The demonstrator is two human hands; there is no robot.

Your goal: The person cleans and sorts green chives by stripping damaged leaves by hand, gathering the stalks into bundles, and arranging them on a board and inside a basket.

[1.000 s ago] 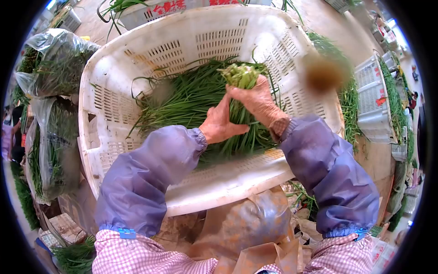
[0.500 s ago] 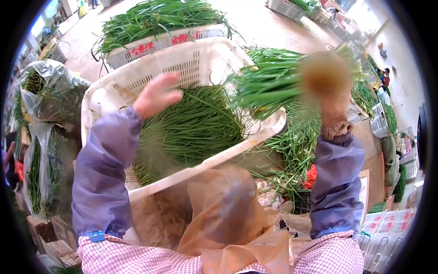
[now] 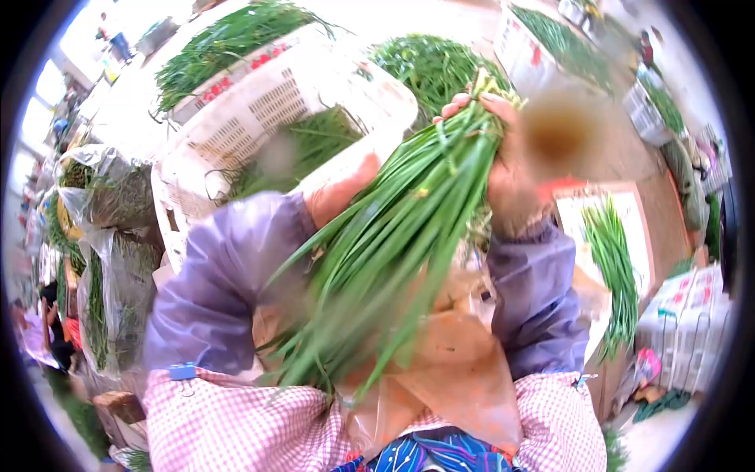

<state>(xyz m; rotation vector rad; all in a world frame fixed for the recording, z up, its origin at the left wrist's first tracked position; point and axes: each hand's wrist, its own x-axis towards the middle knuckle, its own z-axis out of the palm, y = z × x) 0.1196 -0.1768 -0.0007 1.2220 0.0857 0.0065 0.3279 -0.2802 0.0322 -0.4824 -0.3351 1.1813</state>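
Note:
A bunch of long green garlic chives point(image 3: 409, 212) hangs in front of me, its pale cut ends up and its leaves trailing down over my lap. My right hand point(image 3: 507, 153) is closed round it near the cut ends. Beside the leaves on the left is my left hand point(image 3: 338, 195), its thumb stretched out; the other fingers are hidden behind the chives. I cannot tell how firmly it touches them. Behind both hands stands a white plastic crate point(image 3: 236, 145) with more chives point(image 3: 303, 149) lying in it.
Another crate heaped with greens point(image 3: 228, 51) stands beyond. A loose pile of greens point(image 3: 429, 71) lies behind my right hand. To the right, chives point(image 3: 613, 267) lie on a white board point(image 3: 568, 216). Plastic bags of greens point(image 3: 118, 291) line the left. A brown blur covers part of the view.
My right hand has brought the chives leftward and in front of me, turning the leaves downward. My left hand has moved from over the crate toward the bunch. The view has shifted.

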